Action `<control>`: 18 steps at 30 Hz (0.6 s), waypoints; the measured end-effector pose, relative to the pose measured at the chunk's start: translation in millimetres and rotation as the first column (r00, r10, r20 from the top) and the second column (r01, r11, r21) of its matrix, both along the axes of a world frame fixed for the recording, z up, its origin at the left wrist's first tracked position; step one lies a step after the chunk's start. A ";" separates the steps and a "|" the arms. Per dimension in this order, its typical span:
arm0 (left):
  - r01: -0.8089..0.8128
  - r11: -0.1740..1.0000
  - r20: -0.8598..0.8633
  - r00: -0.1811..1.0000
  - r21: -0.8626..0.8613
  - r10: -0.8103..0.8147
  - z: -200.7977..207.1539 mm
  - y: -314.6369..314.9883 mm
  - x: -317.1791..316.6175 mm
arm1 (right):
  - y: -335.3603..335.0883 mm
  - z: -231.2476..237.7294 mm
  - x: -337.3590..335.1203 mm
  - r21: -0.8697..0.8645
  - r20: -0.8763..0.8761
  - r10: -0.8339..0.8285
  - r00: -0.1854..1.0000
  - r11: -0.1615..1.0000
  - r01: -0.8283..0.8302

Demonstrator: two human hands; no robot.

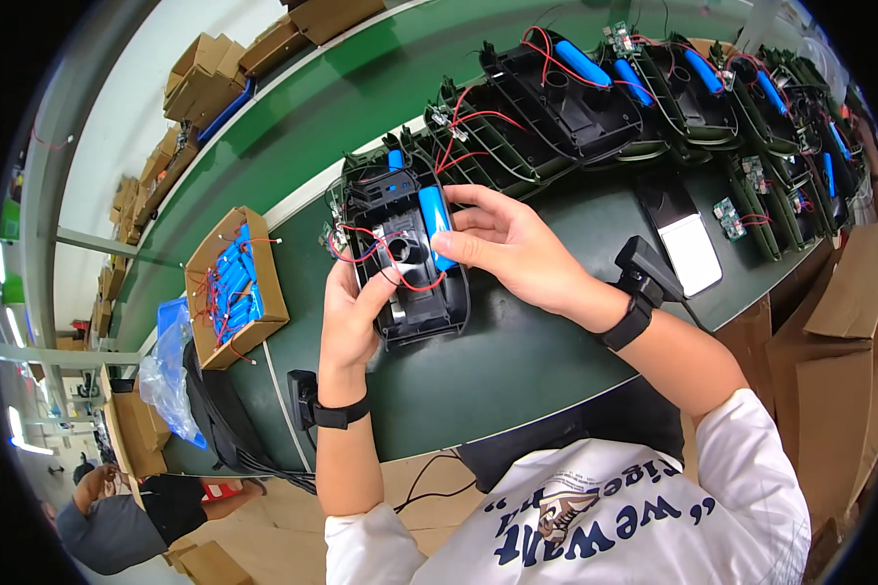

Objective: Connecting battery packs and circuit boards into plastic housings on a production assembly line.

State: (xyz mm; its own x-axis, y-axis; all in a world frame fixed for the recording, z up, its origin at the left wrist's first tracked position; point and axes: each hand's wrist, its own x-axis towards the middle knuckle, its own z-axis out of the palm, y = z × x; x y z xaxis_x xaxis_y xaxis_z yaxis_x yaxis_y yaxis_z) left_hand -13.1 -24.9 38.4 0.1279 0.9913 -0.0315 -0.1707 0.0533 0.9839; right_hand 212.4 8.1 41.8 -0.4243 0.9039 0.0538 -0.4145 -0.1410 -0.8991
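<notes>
A black plastic housing half (424, 310) lies over the green tabletop with its hollow inside facing up. Along its right wall sits a blue cylindrical battery (434, 216) with red wires. My right hand (507, 244) has its thumb on this battery and its fingers behind the housing's edge. My left hand (353, 302) grips the housing's left side, its thumb reaching inside by the red and dark wires. A small circuit board (336, 234) hangs at the upper left of the housing. Whether the battery is fully seated I cannot tell.
At the left stands a cardboard box (275, 310) of blue batteries, beside a clear plastic bag (166, 375). More black housings (576, 122) with batteries and boards line the table's far side. A phone (688, 249) lies at the right. Another person (107, 522) is at the lower left.
</notes>
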 end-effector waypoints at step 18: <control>-0.338 0.938 -0.003 0.941 0.071 0.339 20.9 61.2 -34.3 | 1.1 -37.3 -6.6 0.475 0.520 -0.201 0.830 0.876 -0.085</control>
